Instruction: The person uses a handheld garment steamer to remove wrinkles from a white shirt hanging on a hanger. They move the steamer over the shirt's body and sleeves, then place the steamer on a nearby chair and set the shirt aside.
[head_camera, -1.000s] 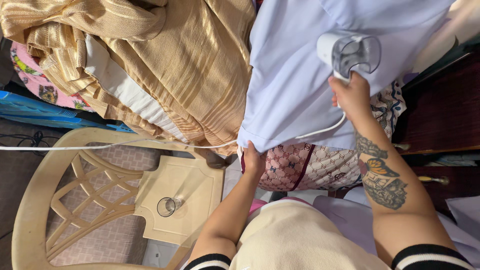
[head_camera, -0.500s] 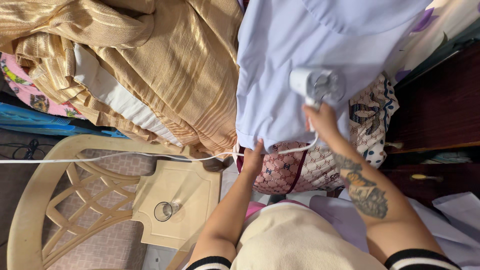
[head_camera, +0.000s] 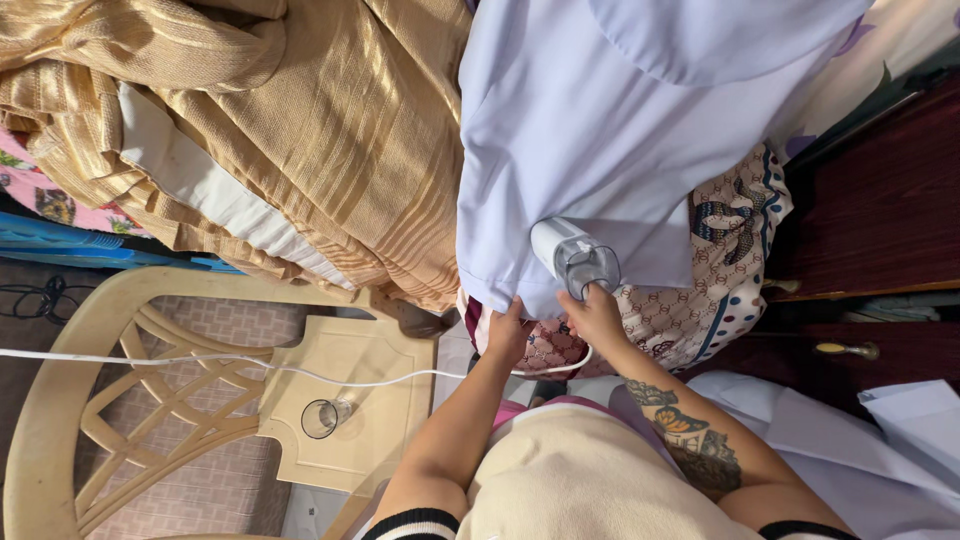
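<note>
Right hand (head_camera: 597, 318) was wrapped around the handle of a small white garment steamer (head_camera: 574, 258), fingers closed tight on it, forearm tattoo showing further down. That steamer sat pressed against the lower part of a pale lavender shirt (head_camera: 600, 130) hanging up, just above the hem. Its long axis ran on a diagonal, with the head pointing up and to the left in the frame and the handle end coming back down toward the wrist. Left hand (head_camera: 508, 335) was right beside it, pinching the bottom edge of the shirt, fingers closed on the fabric and pulling it taut.

A white cord (head_camera: 200, 362) ran from under the steamer across to the left edge, passing over a beige plastic chair (head_camera: 90, 400). On the chair's flat arm sat a small clear glass (head_camera: 322, 417), well apart from both hands.

Behind the shirt hem, a patterned cloth (head_camera: 720, 270) with a brown print and dots peeked out, partly hidden by the shirt and the hands. Left of the shirt hung a big heap of gold striped fabric (head_camera: 300, 130), touching the shirt's edge. Dark wooden furniture (head_camera: 880, 210) with a brass handle filled the right side, and some white cloth (head_camera: 900, 430) lay near the bottom right corner.
</note>
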